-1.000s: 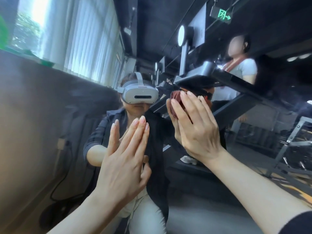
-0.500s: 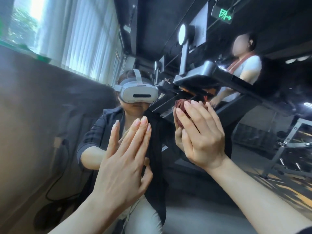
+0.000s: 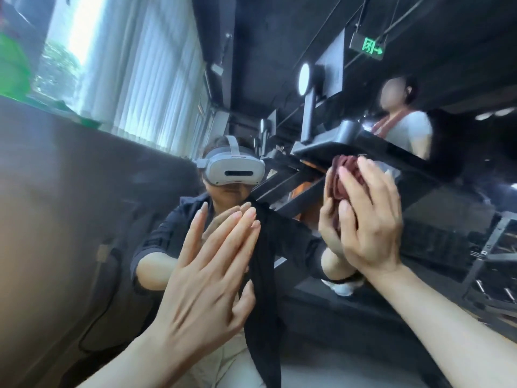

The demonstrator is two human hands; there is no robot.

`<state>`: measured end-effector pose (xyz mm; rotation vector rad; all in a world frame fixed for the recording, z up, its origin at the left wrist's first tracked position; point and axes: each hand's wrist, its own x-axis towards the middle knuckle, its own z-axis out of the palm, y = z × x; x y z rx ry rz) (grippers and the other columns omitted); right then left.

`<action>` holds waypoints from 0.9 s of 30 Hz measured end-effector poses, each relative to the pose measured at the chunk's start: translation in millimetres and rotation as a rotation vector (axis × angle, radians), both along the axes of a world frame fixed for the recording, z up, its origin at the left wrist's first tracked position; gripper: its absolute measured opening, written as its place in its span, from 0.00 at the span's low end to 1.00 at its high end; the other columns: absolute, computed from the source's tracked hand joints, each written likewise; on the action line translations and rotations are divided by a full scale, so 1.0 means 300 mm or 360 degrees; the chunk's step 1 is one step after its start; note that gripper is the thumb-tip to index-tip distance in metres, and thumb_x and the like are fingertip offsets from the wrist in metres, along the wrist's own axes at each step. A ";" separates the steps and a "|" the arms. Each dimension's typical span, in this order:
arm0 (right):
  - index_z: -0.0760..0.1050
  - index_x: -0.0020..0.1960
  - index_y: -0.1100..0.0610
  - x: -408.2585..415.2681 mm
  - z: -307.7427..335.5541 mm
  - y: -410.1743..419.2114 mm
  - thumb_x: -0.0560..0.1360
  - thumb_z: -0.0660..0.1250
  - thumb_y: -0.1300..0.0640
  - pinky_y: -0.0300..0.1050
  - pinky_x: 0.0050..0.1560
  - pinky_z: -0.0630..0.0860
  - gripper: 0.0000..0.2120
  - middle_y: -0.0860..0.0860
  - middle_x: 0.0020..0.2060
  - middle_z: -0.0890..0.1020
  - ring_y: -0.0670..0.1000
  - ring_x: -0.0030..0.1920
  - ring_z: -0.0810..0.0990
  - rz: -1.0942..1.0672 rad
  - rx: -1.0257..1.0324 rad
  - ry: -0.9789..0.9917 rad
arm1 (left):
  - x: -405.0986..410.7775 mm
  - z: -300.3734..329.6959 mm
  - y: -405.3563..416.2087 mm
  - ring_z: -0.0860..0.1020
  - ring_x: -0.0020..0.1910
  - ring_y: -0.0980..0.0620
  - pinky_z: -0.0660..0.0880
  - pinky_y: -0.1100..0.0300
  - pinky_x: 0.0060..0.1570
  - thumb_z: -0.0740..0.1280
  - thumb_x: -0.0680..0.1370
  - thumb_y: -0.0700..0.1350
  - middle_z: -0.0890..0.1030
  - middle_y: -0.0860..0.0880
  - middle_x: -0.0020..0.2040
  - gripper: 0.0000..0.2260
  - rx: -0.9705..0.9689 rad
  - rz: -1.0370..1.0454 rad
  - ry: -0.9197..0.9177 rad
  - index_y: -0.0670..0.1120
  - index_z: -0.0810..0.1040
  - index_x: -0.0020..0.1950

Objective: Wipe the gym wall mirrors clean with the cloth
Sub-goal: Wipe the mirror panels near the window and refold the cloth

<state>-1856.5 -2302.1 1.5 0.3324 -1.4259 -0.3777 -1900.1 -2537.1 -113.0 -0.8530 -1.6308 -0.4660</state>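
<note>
The wall mirror (image 3: 84, 219) fills the view and reflects me wearing a white headset. My left hand (image 3: 207, 275) rests flat on the glass at centre, fingers straight and together, holding nothing. My right hand (image 3: 369, 219) is higher and to the right. Its fingers curve over a bunched dark red cloth (image 3: 347, 175) and hold it against the mirror. Most of the cloth is hidden behind that hand. Both hands' reflections meet them at the glass.
The mirror reflects a black treadmill frame (image 3: 349, 141) running behind the cloth, another person (image 3: 405, 127) at upper right, and a green exit sign (image 3: 369, 47). There are window blinds (image 3: 145, 79) at upper left and metal gym racks (image 3: 489, 261) at right.
My right hand has slid the cloth to the right across the glass, its fingers curling more over the wad. My left hand stays flat in the same spot.
</note>
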 end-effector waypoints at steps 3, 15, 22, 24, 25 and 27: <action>0.77 0.67 0.65 -0.018 0.248 -0.044 0.79 0.60 0.63 0.33 0.72 0.59 0.18 0.63 0.66 0.76 0.63 0.65 0.74 0.0170 -0.0581 0.0221 | -0.014 0.070 -0.058 0.61 0.78 0.46 0.50 0.41 0.78 0.62 0.74 0.49 0.65 0.43 0.78 0.30 0.0062 -0.0012 0.0029 0.38 0.70 0.75; 0.75 0.69 0.67 -0.121 -0.163 -0.360 0.79 0.60 0.64 0.64 0.73 0.66 0.19 0.65 0.69 0.74 0.64 0.73 0.69 0.0061 0.0928 -0.0707 | -0.113 0.078 -0.204 0.61 0.77 0.43 0.50 0.46 0.78 0.56 0.77 0.44 0.65 0.38 0.77 0.28 0.0509 0.0000 -0.0111 0.34 0.65 0.76; 0.76 0.67 0.66 -0.089 0.262 -0.229 0.78 0.64 0.66 0.60 0.71 0.69 0.18 0.65 0.67 0.76 0.63 0.68 0.75 0.0001 0.0149 -0.0081 | -0.103 -0.033 -0.254 0.60 0.79 0.46 0.53 0.43 0.78 0.63 0.75 0.44 0.64 0.42 0.78 0.30 0.0310 0.0112 -0.0157 0.37 0.65 0.76; 0.74 0.69 0.67 -0.117 0.357 -0.296 0.80 0.59 0.65 0.61 0.73 0.65 0.18 0.65 0.67 0.75 0.64 0.68 0.73 -0.0014 -0.0083 0.0000 | -0.112 -0.053 -0.250 0.59 0.79 0.45 0.53 0.40 0.77 0.61 0.74 0.45 0.63 0.42 0.79 0.31 0.0268 0.0159 -0.0151 0.37 0.64 0.77; 0.73 0.69 0.67 -0.147 0.354 -0.345 0.81 0.59 0.64 0.59 0.75 0.63 0.19 0.65 0.68 0.74 0.64 0.69 0.72 -0.0011 -0.0075 0.0013 | -0.117 -0.061 -0.247 0.59 0.79 0.45 0.54 0.39 0.76 0.60 0.74 0.45 0.62 0.42 0.79 0.32 0.0257 0.0176 -0.0155 0.37 0.63 0.77; 0.73 0.70 0.68 -0.204 0.269 -0.458 0.80 0.61 0.66 0.59 0.76 0.61 0.19 0.65 0.69 0.74 0.64 0.71 0.71 0.0045 0.0079 -0.0027 | -0.123 -0.068 -0.237 0.59 0.79 0.45 0.54 0.37 0.75 0.61 0.73 0.45 0.62 0.42 0.79 0.33 0.0274 0.0179 -0.0171 0.37 0.63 0.78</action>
